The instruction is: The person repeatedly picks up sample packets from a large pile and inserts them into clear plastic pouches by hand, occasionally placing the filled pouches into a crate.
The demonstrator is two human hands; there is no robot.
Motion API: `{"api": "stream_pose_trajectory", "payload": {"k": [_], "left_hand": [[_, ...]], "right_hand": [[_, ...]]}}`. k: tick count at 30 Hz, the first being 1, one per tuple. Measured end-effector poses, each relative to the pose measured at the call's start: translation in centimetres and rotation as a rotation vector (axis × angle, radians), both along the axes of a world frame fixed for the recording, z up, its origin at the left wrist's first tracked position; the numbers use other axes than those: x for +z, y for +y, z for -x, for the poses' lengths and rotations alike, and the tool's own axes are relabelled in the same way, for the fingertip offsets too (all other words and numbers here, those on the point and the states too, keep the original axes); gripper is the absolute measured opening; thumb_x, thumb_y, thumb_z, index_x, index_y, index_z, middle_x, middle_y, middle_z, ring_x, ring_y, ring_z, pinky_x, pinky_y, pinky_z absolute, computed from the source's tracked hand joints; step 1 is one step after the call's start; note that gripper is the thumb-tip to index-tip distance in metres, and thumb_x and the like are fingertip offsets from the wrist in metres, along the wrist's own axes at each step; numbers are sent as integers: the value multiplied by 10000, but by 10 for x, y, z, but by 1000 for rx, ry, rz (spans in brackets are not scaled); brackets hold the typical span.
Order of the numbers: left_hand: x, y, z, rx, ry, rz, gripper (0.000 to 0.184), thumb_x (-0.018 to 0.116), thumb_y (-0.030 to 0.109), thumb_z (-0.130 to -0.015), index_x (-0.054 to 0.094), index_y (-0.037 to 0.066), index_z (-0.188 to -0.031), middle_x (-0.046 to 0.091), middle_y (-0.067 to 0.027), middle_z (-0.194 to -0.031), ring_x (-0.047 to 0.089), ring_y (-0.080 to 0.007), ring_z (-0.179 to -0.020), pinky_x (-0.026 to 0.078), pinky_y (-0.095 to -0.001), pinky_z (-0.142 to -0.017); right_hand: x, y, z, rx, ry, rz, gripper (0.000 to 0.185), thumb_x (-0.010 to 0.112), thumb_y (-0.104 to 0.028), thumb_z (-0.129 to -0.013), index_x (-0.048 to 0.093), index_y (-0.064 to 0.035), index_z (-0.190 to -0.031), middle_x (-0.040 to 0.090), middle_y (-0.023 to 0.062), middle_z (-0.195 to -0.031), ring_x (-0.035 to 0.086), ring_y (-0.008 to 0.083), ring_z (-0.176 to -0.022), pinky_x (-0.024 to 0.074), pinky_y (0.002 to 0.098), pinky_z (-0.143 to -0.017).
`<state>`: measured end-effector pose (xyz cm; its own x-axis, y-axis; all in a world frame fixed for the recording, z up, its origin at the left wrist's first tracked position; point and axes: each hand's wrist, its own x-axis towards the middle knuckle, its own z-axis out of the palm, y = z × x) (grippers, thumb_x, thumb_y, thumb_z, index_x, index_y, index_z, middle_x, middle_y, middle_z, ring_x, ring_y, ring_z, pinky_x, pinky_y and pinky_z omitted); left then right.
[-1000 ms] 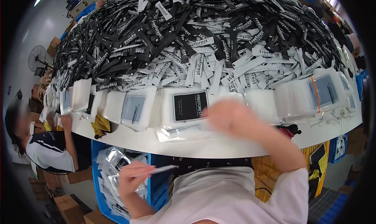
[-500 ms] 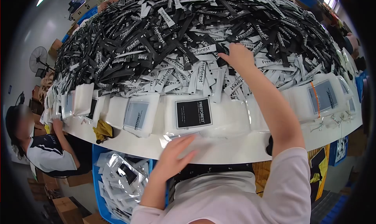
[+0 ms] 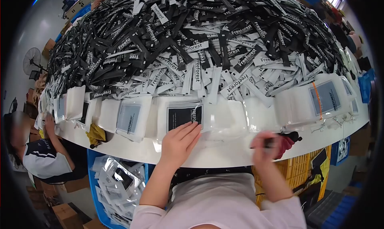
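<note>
Your left hand (image 3: 179, 144) lies over the pouch (image 3: 180, 114), fingers extended, released; your right hand (image 3: 265, 148) is blurred, grip indeterminable.

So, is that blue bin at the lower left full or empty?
Not empty: clear bags lie heaped inside the blue bin; how deep they go is hidden.

On my feed the left hand (image 3: 182, 143), over the blue tub (image 3: 92, 181) a second ago, now lays its fingers on the black-fronted bags (image 3: 177, 115). The right hand (image 3: 264, 149) has come back from the sachet pile (image 3: 236, 53), its blurred fingers just beside the dark red bundle (image 3: 285, 145).
</note>
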<state>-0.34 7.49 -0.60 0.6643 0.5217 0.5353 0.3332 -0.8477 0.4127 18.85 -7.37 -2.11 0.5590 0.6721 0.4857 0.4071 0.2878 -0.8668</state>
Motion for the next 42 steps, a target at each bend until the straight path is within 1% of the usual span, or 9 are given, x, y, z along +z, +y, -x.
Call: {"api": "stream_pose_trajectory", "payload": {"k": [8,15,21,23,24,28,30,35,42], "left_hand": [[15,-23,-6,20,3,-15,238,691,5,-639,646,43,-870,640,-68,-896,604,-234,-763,491,-300,-646],[13,-43,-11,9,-34,-24,268,691,15,-618,646,44,-881,631,-63,-893,579,-231,-746,462,-309,-627],[0,-82,1,-175,-11,-48,270,672,63,-615,644,33,-882,606,-46,-922,544,-194,-739,407,-277,-575],[-10,-88,4,-245,26,-7,247,668,75,-627,650,34,-870,607,-41,-920,543,-185,-747,399,-272,-577],[-21,-89,16,-353,112,10,526,747,180,-611,569,40,-1085,572,-117,-1061,529,-270,-874,433,-374,-750],[-1,-82,3,-34,62,30,1135,742,530,-538,149,40,-1372,278,-290,-1301,355,-454,-1095,242,-585,-912],[-1,-74,-2,-88,59,118,1012,752,380,-559,219,35,-1347,322,-251,-1289,382,-423,-1103,262,-580,-917],[11,-78,21,-425,-24,673,842,700,114,-588,289,19,-1317,489,-171,-1155,498,-335,-981,406,-429,-829],[19,-69,31,-228,94,479,764,712,124,-598,380,-8,-1274,526,-160,-1027,511,-300,-871,420,-360,-767]], "right_hand": [[-33,-21,9,-204,-115,363,277,557,-56,-805,501,12,-1067,564,78,-772,518,100,-636,419,231,-606],[16,-14,13,132,535,347,291,463,-137,-884,482,21,-1128,510,8,-674,433,64,-544,358,194,-484],[31,-8,27,-99,938,669,316,577,-213,-842,519,21,-1047,508,-3,-637,417,32,-513,317,179,-425],[18,-14,29,115,698,643,255,620,-168,-801,557,7,-976,541,3,-644,488,75,-566,398,202,-479],[18,-14,33,124,588,648,227,642,-156,-783,580,7,-929,560,6,-655,501,72,-587,409,205,-503],[39,-11,51,320,266,680,195,694,-137,-736,621,6,-845,614,39,-692,547,79,-653,452,255,-599],[31,-9,66,333,99,454,240,729,-182,-704,621,5,-809,617,93,-678,570,105,-632,453,241,-604],[36,-12,58,497,146,645,255,694,-171,-720,631,-9,-907,611,137,-684,592,232,-580,460,288,-555],[36,-3,49,694,60,733,342,741,-237,-671,609,10,-867,602,153,-682,582,237,-566,455,275,-539]]}}
